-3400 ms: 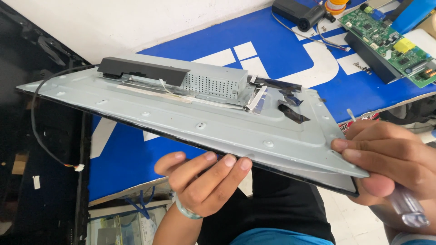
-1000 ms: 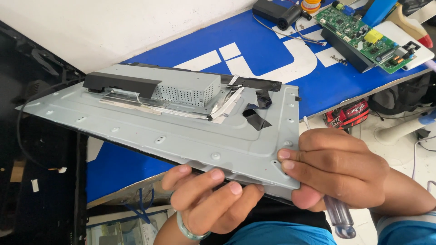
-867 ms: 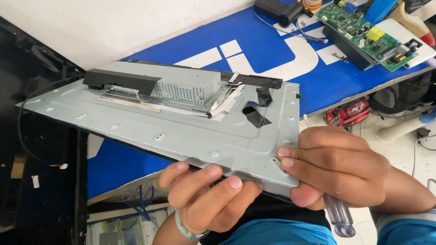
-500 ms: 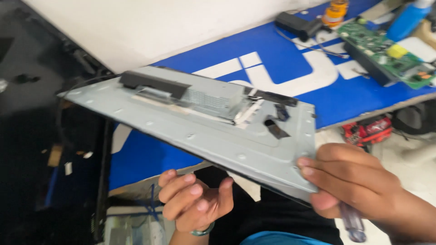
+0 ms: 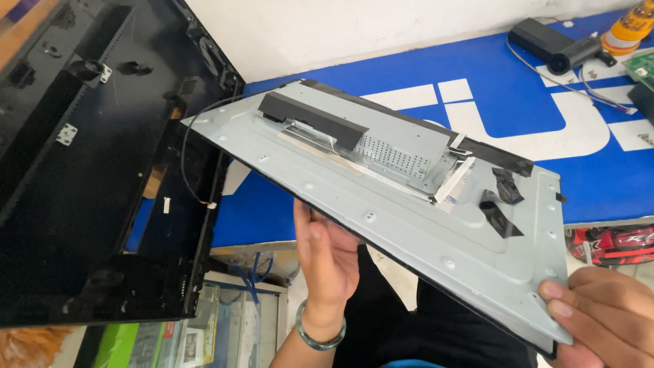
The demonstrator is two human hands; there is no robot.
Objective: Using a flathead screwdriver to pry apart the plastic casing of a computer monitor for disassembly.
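From the head camera, we hold a flat grey sheet-metal display panel with a thin black edge (image 5: 381,204) tilted in the air above the blue printed table mat (image 5: 477,82), its far corner lifted toward the white wall and its near corner low at the bottom right. Our left hand (image 5: 327,255) is open, palm and spread fingers pressed up against the underside of the near long edge, a green bangle (image 5: 320,332) on the wrist; our right hand (image 5: 603,320) pinches the near right corner, thumb and fingertips (image 5: 553,292) clamped on the metal face. Compared with half a second ago, the panel has swung round and risen at its left end, and the left hand has turned upright beneath it, so we judge the panel is being carried and turned over toward the left rather than set down. On its back sit a long black plastic bar (image 5: 313,119), a perforated metal shield (image 5: 395,146), a white flat ribbon cable (image 5: 453,184) and strips of black tape (image 5: 501,204). To the left leans the large black plastic rear shell (image 5: 88,177), a thin black wire (image 5: 187,157) looping between it and the panel. At the far right of the table lie a black power brick (image 5: 545,44) and an orange-capped bottle (image 5: 627,27).
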